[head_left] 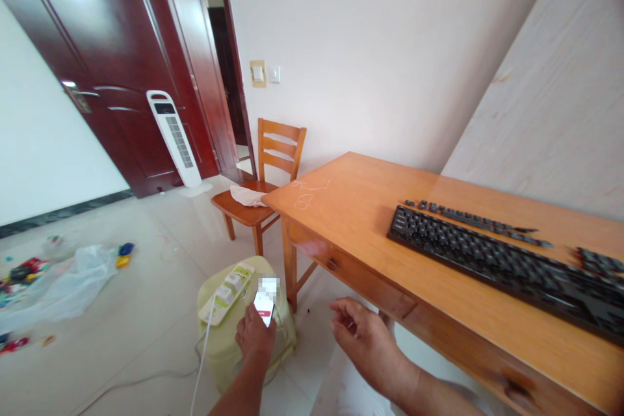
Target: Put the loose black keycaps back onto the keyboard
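My left hand [256, 334] is closed around a smartphone [264, 307] with a lit screen, above a pale yellow-green plastic stool [221, 348]. Part of the screen is blurred out. A power strip [227, 294] with white plugs lies on the stool, just left of the phone. My right hand [363, 341] hangs in the air below the front edge of the wooden desk [341, 208]. Its fingers are loosely curled and apart from the thumb, and I see nothing in them. On the desk to the right lies a black keyboard [487, 266].
Loose keycaps [480, 220] lie in rows behind the keyboard. A wooden chair [280, 149] with a pale cloth [247, 195] stands past the desk. White cables [202, 364] run from the stool. Toys and a plastic bag [73, 279] cover the floor at left; a tower fan [175, 140] stands by the door.
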Demonstrator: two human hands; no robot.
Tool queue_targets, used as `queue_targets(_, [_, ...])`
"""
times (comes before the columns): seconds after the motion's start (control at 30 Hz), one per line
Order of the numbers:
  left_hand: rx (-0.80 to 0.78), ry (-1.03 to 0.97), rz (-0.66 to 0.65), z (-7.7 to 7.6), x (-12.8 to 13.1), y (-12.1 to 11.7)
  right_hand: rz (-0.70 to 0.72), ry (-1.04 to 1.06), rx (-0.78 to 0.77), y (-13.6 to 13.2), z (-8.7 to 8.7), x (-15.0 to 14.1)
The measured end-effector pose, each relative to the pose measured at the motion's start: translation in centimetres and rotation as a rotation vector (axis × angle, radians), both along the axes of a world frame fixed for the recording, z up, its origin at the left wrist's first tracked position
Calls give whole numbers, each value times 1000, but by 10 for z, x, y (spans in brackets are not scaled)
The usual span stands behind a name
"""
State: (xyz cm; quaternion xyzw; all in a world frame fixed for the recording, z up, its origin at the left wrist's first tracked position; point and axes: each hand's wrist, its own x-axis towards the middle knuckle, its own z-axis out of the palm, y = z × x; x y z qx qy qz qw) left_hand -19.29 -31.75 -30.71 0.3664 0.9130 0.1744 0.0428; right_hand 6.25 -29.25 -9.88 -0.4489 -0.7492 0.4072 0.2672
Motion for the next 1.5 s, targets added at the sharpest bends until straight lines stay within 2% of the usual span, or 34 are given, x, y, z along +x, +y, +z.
queue_targets(0.37, [-105,2,7,-2,-2,3,-8,6,-4,-3,5,2])
queue_targets(0.57, [-101,11,14,-3,-4,1,-29,17,18,-4,6,4])
queue_targets(0.73, [74,99,47,6,3,-5,-56,36,42,-4,13,4])
queue_targets(0.97, [370,180,-54,42,34,-11,-83,104,108,-7,27,8])
queue_targets(1.07, [509,209,-136,68,48,-3,-82,131,164,-13,39,12])
queue_targets(1.13, [625,242,-197,95,57,5,-99,148,200,-16,48,17])
queue_targets(1.2, [774,248,-290,130,68,16,-120,171,228,-18,57,22])
queue_targets(1.33, [1054,248,-503,211,99,40,-156,215,314,-19,73,39])
queue_targets(1.43, [1155,262,-648,265,126,60,-190,223,358,-17,83,58])
queue_targets(1.5, [1202,247,-716,292,142,78,-218,226,368,-14,87,72])
